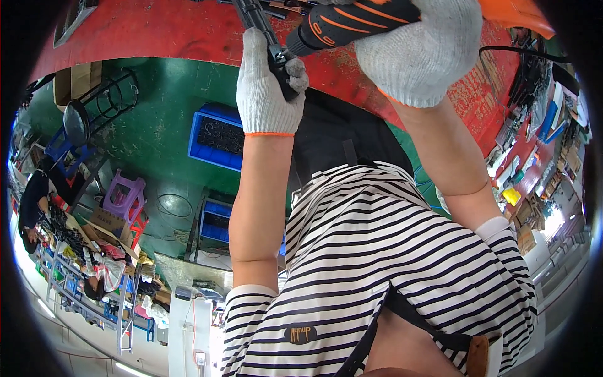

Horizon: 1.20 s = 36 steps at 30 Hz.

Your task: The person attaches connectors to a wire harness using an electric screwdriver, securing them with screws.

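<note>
- The left hand (267,85), in a white knit glove with an orange cuff, was closed around a black metal bar (254,16) near the top of the view, its fingers wrapped over the bar's lower end.
- The right hand (424,50), also in a white knit glove, gripped the black-and-orange handle of a power drill (352,22); the drill's nose pointed left and met the bar just above the left hand's fingers.
- A black cord (515,51) ran from the drill's rear end toward the right edge.
- Both the bar and the drill sat over a red workbench (157,28) with a worn, scratched surface.
- The person's black-and-white striped shirt (389,251) filled the lower middle of the picture, with a dark apron strap across it.
- On the green floor (163,119) lay a blue crate (217,135) of dark parts, beside the left forearm.
- A purple plastic stool (124,198) stood further left, well apart from the hands.
- Another person in dark clothing (34,201) was at the far left, by a rack of small parts.
</note>
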{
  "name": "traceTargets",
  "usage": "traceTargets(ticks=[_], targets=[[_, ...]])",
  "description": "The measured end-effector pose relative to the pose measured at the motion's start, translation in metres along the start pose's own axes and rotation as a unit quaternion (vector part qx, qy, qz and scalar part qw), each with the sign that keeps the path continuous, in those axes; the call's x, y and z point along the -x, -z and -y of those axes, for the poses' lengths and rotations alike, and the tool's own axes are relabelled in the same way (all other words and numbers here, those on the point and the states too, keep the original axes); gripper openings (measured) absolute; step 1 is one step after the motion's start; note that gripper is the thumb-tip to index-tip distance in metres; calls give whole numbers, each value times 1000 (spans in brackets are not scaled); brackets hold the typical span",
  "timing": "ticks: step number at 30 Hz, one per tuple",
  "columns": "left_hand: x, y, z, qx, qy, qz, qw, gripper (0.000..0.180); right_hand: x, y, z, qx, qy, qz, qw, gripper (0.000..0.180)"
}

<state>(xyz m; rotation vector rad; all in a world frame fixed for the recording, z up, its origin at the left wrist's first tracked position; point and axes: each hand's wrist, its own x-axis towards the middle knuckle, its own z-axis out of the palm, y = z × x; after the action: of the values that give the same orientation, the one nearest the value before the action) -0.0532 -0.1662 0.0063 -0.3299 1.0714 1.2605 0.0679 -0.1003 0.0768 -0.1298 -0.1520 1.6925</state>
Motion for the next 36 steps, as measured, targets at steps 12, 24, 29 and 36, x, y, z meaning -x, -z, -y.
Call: traceTargets(ticks=[12, 24, 29, 36], targets=[[-9, 11, 0, 19, 25, 0, 1000, 31, -3, 15, -10, 59, -32, -22, 998, 30], [24, 14, -3, -73, -135, -59, 986, 29, -5, -16, 16, 180, -8, 38, 983, 31], [18, 52, -10, -84, -229, -184, 952, 36, -2, 13, 69, 318, 53, 13, 947, 38], [-1, 50, -66, -93, -258, -172, 946, 36, 40, 22, 107, 366, 77, -142, 916, 32]])
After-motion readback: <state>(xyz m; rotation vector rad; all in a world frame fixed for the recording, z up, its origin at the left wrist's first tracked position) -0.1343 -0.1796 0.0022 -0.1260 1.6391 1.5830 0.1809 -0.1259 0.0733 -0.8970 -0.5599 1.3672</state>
